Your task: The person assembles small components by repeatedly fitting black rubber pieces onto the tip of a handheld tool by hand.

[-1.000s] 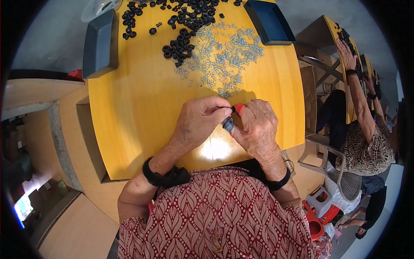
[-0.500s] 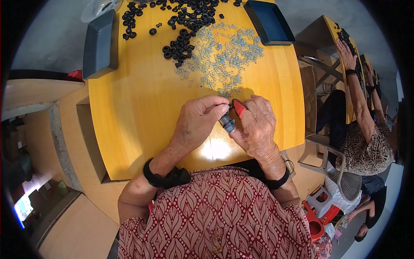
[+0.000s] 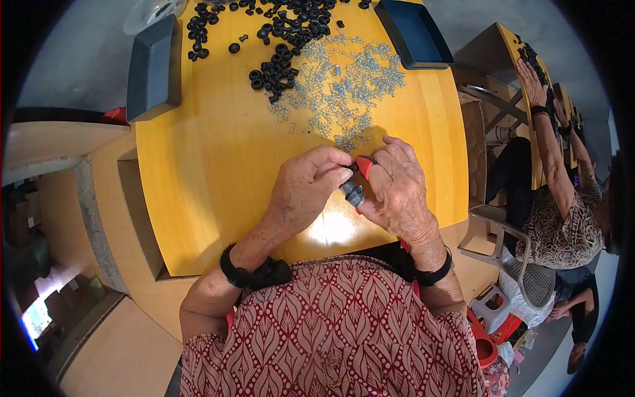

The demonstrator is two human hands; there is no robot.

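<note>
Over the near middle of the yellow table, my left hand (image 3: 301, 182) pinches a small black rubber piece (image 3: 352, 168) between thumb and index finger. My right hand (image 3: 400, 192) meets it there, its index fingertip and thumb closed on the same piece. That index finger wears a red and black cover (image 3: 364, 167), and a dark grey sleeve (image 3: 352, 192) covers the right thumb. The fingers hide most of the piece. Just beyond my hands lies a spread of small clear pieces (image 3: 350, 86); a pile of black rubber parts (image 3: 281, 69) adjoins it.
A grey tray (image 3: 153, 69) stands at the table's far left edge, and a dark blue tray (image 3: 415, 33) at the far right. A clear plastic container (image 3: 151, 12) is behind the left tray. On the right are a chair (image 3: 529, 264) and a co-worker's arm (image 3: 552, 142) at another table.
My right hand has turned slightly, with its wrist a little farther right and its upper fingers raised. My left hand has barely moved. A person at the lower right has shifted.
</note>
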